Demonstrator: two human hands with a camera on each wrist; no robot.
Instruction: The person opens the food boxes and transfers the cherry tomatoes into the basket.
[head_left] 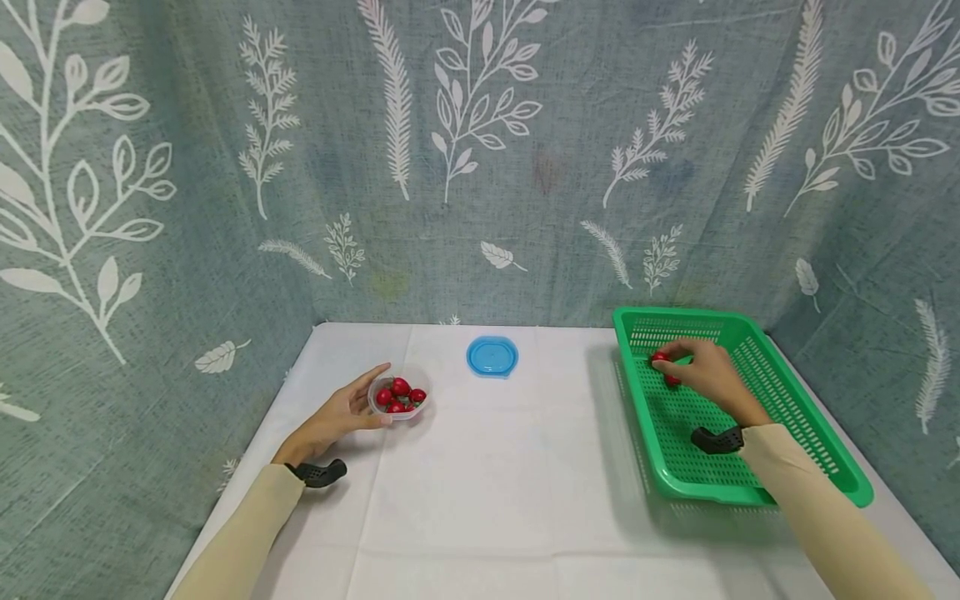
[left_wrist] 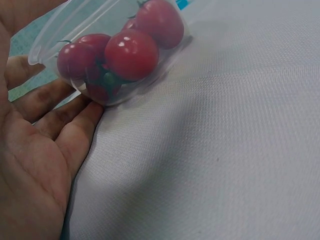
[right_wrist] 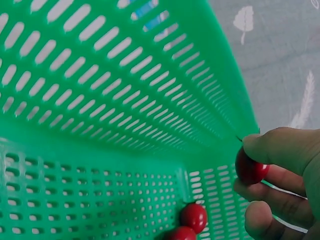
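the left hand (head_left: 337,417) lies open on the table, straight fingers cupping the tub (head_left: 400,397) of tomatoes, which sits just beyond and right of its palm. farther off, the right hand (head_left: 705,373) reaches into the basket (head_left: 795,392), pinching one tomato (right_wrist: 250,168) between thumb and finger; two more (right_wrist: 192,217) lie on the floor just below it, well right of the tub.

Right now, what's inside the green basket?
The right hand is in the basket, pinching one tomato. Two more tomatoes lie on its floor. Whatever is under the hand and forearm is hidden.
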